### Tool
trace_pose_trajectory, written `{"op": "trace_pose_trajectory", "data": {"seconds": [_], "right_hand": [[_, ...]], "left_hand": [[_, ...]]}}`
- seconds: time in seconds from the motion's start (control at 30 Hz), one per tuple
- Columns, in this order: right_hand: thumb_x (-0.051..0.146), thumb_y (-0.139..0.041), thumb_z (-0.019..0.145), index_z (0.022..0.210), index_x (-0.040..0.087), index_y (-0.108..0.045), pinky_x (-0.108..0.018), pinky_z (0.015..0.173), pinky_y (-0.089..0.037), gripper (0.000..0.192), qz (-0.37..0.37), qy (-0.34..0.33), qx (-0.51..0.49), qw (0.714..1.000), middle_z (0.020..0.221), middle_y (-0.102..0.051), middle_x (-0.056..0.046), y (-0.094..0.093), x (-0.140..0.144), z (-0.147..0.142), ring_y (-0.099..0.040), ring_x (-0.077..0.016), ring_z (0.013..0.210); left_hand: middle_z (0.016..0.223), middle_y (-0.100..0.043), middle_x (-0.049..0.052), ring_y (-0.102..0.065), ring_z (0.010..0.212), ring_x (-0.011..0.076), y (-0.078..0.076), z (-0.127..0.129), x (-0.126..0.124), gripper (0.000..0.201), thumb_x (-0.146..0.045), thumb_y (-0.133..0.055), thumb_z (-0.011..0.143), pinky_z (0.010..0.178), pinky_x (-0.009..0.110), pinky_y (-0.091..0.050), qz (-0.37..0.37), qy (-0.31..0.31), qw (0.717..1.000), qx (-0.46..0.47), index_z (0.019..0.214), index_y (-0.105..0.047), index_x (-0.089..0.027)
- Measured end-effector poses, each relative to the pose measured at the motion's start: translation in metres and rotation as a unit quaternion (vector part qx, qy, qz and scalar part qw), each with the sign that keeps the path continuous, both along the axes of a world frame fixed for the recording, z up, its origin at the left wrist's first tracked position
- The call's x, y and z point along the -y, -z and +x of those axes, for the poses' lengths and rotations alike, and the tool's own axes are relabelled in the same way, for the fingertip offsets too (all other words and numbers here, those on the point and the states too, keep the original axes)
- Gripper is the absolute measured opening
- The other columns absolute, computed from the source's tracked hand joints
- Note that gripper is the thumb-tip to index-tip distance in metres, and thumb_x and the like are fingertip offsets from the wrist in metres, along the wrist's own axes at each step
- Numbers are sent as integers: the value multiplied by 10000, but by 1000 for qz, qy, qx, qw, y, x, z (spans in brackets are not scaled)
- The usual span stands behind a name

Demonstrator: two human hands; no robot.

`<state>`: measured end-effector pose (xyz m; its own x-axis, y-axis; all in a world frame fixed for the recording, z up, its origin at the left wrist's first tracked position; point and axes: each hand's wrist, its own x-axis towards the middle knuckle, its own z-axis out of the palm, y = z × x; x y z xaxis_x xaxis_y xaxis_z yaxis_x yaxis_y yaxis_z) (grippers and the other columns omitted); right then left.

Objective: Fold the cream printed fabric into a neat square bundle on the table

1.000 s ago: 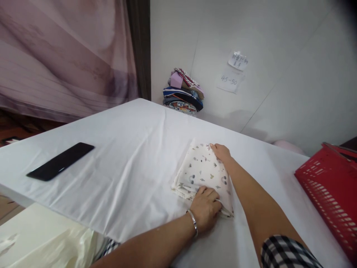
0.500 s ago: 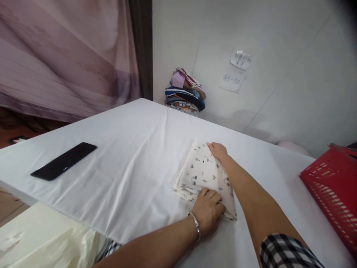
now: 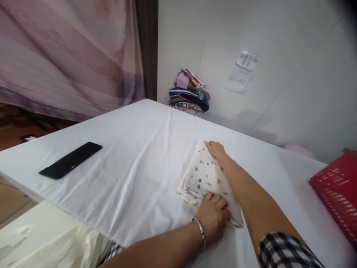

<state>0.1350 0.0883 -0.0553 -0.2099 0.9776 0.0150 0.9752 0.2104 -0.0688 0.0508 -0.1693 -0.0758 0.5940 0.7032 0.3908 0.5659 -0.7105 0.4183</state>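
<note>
A folded cream cloth (image 3: 205,178) with small printed figures lies on the white table cover (image 3: 134,160). My left hand (image 3: 214,216), with a silver bangle on the wrist, grips the cloth's near edge. Reaching along the cloth's right side, my right hand (image 3: 215,149) pinches its far corner. Part of the cloth's right edge is hidden under my right forearm.
A black phone (image 3: 70,165) lies flat at the table's left. A pile of folded colourful clothes (image 3: 190,93) sits at the far edge against the wall, below two paper notes (image 3: 240,72). A red plastic basket (image 3: 337,193) stands at the right.
The cloth has narrowed as its right side is drawn leftward under my hands. My view has shifted, so the basket sits further right in frame.
</note>
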Motion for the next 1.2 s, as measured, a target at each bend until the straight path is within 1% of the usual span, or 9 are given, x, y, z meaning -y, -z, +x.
{"op": "trace_pose_trajectory", "data": {"seconds": [0.13,0.33,0.43,0.53,0.63,0.73,0.97,1.1,1.2], "right_hand": [[532,-162,921,956,173,-635,-298,703,-383,595,13,-22,-1,1000,963,-658,-114,1,-4,-13,-585,-226,885],[491,-175,934,963,171,-633,-312,734,-380,560,15,-12,16,1000,962,-656,-116,3,-4,-21,-583,-223,889],[445,-212,939,977,167,-620,-327,770,-381,496,50,-34,11,998,991,-643,-119,0,5,-17,-563,-228,932],[387,-313,925,1059,180,-589,-361,868,-358,370,103,-62,-5,993,1113,-601,-111,-1,22,-10,-505,-241,1060],[367,-391,897,1164,195,-538,-392,957,-318,350,119,-72,-34,990,1264,-516,-100,2,46,4,-433,-242,1173],[362,-432,867,1201,193,-522,-391,996,-308,385,112,-86,-61,988,1326,-462,-97,7,80,23,-387,-234,1230],[392,-446,854,1145,192,-591,-408,1026,-317,382,79,-94,-150,981,1277,-522,-99,17,173,65,-446,-221,1201],[419,-382,891,1081,204,-634,-434,1019,-344,381,98,-75,-260,958,1227,-568,-84,27,215,75,-476,-215,1180],[405,-347,909,1067,201,-644,-448,1014,-360,393,125,-47,-311,941,1216,-578,-86,36,241,75,-442,-220,1219]], "left_hand": [[900,-549,25,-436,886,166,0,0,0,64,-220,-566,746,812,350,-283,-2,-1,1000,-3,741,-528,-169],[875,-549,28,-433,866,167,-1,-1,0,65,-218,-580,736,814,352,-287,0,2,1000,-7,739,-537,-170],[873,-548,32,-438,863,166,-1,-1,0,56,-214,-559,758,805,347,-292,7,0,1000,-15,732,-540,-168],[891,-552,30,-444,875,166,1,-1,-1,29,-203,-566,757,803,341,-295,17,3,1000,-25,760,-560,-175],[893,-558,26,-448,890,171,3,0,-3,41,-218,-576,757,803,341,-300,23,-2,999,-40,779,-582,-183],[911,-565,29,-454,902,177,3,0,-4,55,-221,-560,768,803,344,-308,32,-7,999,-43,794,-595,-188],[968,-575,36,-473,935,181,3,0,-3,127,-188,-497,809,875,369,-320,83,-17,995,-59,862,-613,-191],[999,-582,42,-477,1001,178,6,-1,-2,165,-167,-454,844,978,393,-274,135,-42,988,-64,871,-617,-182],[1058,-579,46,-469,1056,189,6,-7,-2,154,-220,-471,853,1028,435,-230,153,-58,984,-66,902,-612,-185]]}}
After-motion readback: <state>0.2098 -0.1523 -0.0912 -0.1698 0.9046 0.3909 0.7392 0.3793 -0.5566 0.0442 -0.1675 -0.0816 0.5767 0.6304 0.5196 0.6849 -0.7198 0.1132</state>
